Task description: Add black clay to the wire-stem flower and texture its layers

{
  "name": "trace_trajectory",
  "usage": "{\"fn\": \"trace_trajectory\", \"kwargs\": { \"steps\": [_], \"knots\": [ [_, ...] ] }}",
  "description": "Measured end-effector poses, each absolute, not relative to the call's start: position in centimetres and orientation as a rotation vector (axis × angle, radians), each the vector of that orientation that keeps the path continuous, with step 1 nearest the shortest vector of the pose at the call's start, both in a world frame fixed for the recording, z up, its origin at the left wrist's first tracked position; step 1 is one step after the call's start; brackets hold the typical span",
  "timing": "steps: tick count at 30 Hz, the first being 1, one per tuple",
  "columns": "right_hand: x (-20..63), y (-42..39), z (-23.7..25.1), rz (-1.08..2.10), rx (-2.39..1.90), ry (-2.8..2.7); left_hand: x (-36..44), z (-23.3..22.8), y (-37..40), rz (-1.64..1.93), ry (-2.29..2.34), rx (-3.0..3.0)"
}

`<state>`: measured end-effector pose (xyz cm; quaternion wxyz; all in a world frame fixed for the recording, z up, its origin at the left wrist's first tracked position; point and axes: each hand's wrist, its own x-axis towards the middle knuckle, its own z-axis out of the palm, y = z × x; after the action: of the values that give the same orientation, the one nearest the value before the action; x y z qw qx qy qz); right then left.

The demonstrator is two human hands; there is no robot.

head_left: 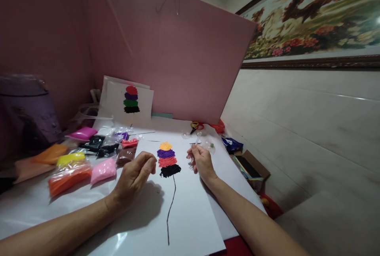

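A white sheet point(192, 212) lies before me, bearing a stack of textured clay bands: a yellow-orange top point(165, 146), then purple point(166, 153), coral red point(168, 162) and black point(170, 170). From the black band a thin dark wavy line point(168, 216) runs down the paper. My left hand point(135, 175) hovers just left of the bands, fingers curled and thumb pressed to the index finger; whatever it may hold is hidden. To the right of the bands, my right hand point(202, 161) pinches a slim clear plastic tool point(198, 138) pointing upward.
Bags of coloured clay, among them pink point(103, 171), orange point(69, 181) and yellow point(70, 159), crowd the left. A similar finished card point(145, 105) leans behind. Scissors point(194, 126) lie at the back, near a blue packet point(232, 145) and an open box point(252, 165).
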<state>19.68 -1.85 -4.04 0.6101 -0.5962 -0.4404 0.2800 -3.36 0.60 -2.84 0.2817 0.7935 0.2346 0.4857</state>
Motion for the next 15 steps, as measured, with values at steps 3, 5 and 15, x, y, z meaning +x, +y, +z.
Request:
{"fn": "trace_trajectory", "kwargs": {
  "steps": [3,5,15],
  "knots": [
    [20.0,-1.7,-4.4,0.622,-1.403,-1.059,-3.3,-3.0,0.7,1.324,0.628,2.196],
    [20.1,-1.7,-4.6,0.605,-1.414,-1.096,-3.3,-3.3,0.9,1.348,0.636,2.193],
    [19.5,-2.0,-4.8,0.627,-1.544,-1.175,-3.8,-4.4,1.4,1.305,0.58,2.217]
  ]
}}
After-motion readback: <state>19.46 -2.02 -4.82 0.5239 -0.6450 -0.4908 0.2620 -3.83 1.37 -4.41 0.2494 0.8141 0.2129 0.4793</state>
